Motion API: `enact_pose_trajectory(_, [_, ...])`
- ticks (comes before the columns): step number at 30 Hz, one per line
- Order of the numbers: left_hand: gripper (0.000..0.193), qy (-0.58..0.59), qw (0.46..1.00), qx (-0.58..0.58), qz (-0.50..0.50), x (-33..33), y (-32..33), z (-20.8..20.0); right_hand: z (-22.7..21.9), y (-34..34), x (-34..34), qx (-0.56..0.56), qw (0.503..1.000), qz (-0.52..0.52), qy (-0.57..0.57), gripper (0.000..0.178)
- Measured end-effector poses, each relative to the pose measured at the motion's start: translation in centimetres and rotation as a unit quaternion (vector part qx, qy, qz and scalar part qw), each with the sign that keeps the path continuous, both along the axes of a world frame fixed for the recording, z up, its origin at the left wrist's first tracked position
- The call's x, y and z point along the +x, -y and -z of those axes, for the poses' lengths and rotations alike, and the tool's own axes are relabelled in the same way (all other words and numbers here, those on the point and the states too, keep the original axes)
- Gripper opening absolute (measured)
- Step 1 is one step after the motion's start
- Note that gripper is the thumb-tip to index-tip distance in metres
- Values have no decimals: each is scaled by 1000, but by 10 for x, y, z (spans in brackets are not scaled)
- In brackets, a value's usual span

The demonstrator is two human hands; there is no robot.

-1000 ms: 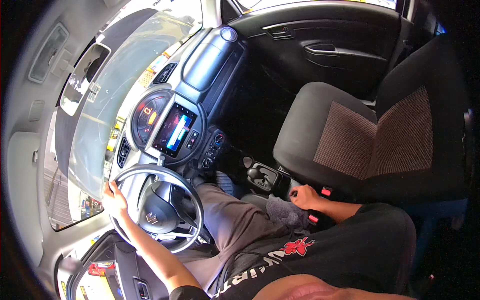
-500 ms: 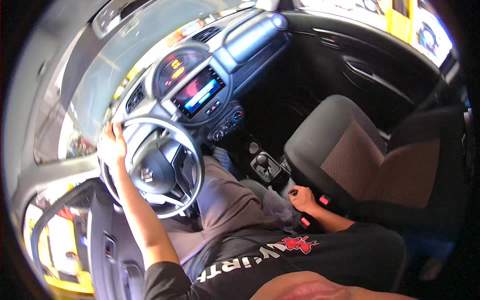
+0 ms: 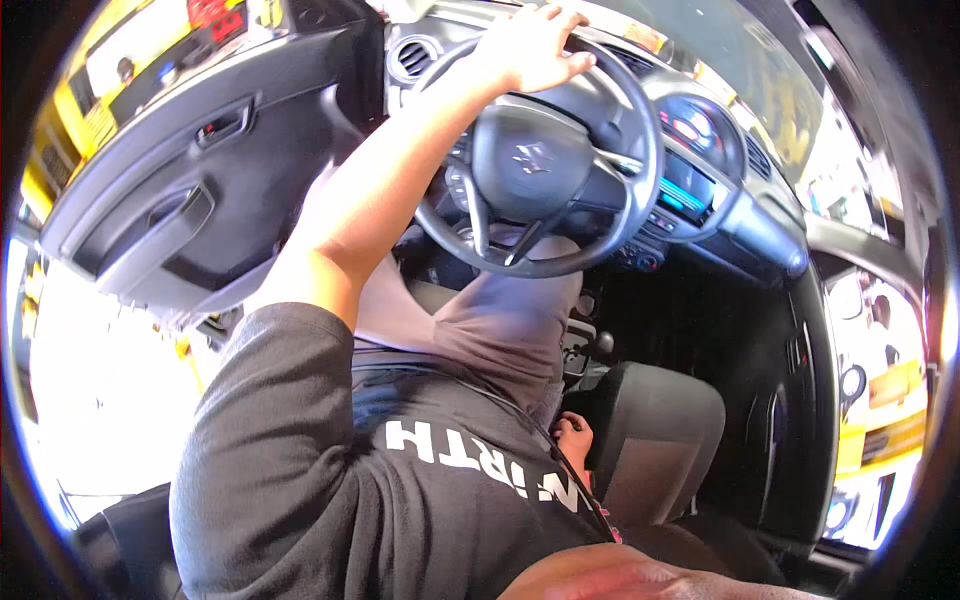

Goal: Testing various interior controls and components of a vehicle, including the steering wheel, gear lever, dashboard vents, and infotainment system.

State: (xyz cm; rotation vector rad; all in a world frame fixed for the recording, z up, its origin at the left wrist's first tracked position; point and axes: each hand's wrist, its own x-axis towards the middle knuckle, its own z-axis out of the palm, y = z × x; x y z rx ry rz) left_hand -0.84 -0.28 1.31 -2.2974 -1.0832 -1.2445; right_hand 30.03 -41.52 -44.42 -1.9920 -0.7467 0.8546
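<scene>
My left hand [image 3: 530, 50] is on the upper rim of the black steering wheel [image 3: 655, 150], its fingers over the rim and its thumb on the inner side. My left arm stretches across the wheel's left part. Low beside the passenger seat, my right hand [image 3: 574, 437] has its fingers curled round the handbrake lever, which is mostly hidden by the hand. A strip of grey cloth [image 3: 546, 408] shows between my thigh and that hand. The gear lever [image 3: 600, 344] stands just ahead of it, untouched.
The driver's door [image 3: 150, 200] stands open at my left, with a bright floor beyond it. The passenger seat [image 3: 660, 430] is at my right. Ahead lie the instrument cluster [image 3: 695, 125], a lit screen [image 3: 685, 188] and a round air vent [image 3: 415, 58].
My view has swung to the left, so the open driver's door now shows and the dashboard sits further right. Both hands still hold the wheel and the lever.
</scene>
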Motion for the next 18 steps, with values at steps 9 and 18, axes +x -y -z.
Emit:
enact_pose_trajectory(9, [83, 105, 939, -324, 38, -128, 22, 73, -338, -226, -79, 510, 795, -171, 280, 25])
enact_pose_trajectory(18, [79, 149, 934, -279, 168, -146, 22, 84, -493, -399, -217, 429, 633, -330, 553, 19])
